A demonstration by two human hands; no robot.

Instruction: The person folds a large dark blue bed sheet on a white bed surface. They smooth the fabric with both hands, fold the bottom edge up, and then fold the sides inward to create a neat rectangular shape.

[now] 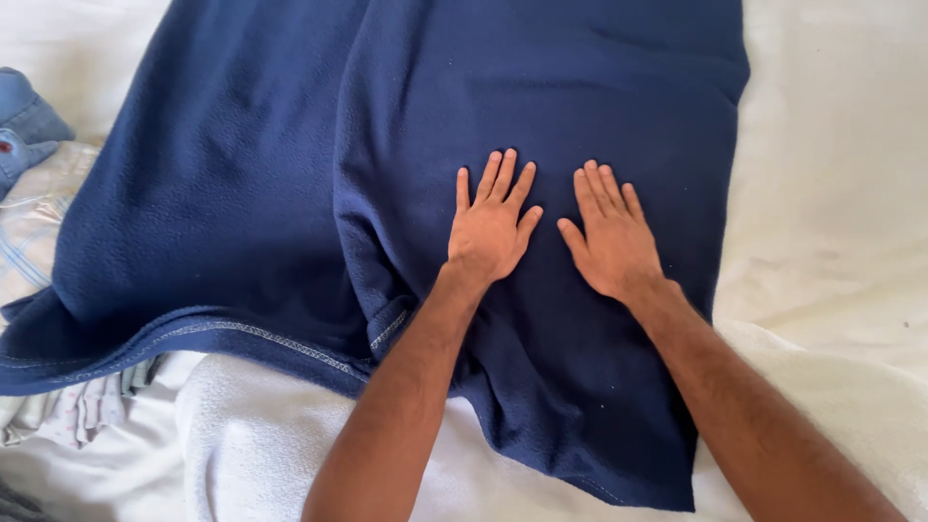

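A large dark blue fleece garment [242, 174] lies spread over a white surface, with a folded part on the right overlapping the rest. My left hand [491, 224] lies flat, palm down, fingers apart, on the folded part. My right hand [611, 237] rests flat beside it, a few centimetres to the right, fingers together and thumb out. Neither hand grips the cloth. A stitched hem [280, 340] runs along the garment's near edge.
A white towel-like cloth [251, 445] lies under the near edge. White bedding [831, 193] stretches to the right. At the far left are blue denim [24, 121] and a light checked cloth [29, 242].
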